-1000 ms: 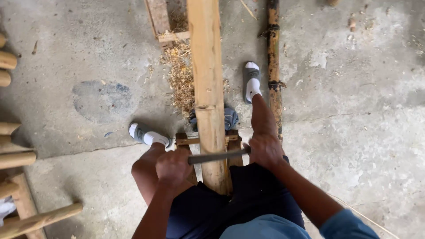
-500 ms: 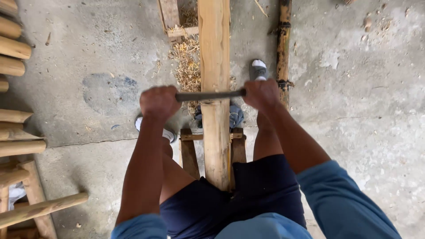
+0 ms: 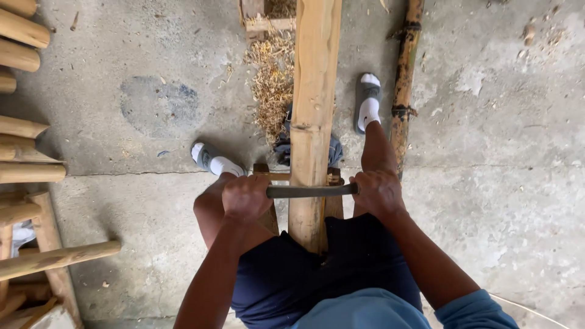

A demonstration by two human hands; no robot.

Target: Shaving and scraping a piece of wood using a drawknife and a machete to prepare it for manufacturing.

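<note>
The pale wooden beam [image 3: 314, 91] runs from the lap toward twelve o'clock. A drawknife [image 3: 311, 191] lies across it, left hand [image 3: 245, 196] and right hand [image 3: 378, 192] clenched around its ends, mid-shaving; shavings [image 3: 272, 79] lie at eleven o'clock.

Grey concrete floor [image 3: 499, 183], cracked and dusty, lit by soft daylight. Left of its dark stain [image 3: 159, 105] lie stacked wooden poles [image 3: 24, 125]; right of it, pale wood shavings [image 3: 273, 85].

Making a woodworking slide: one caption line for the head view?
Both hands, left hand and right hand, hold a drawknife across a pale wooden pole.
</note>
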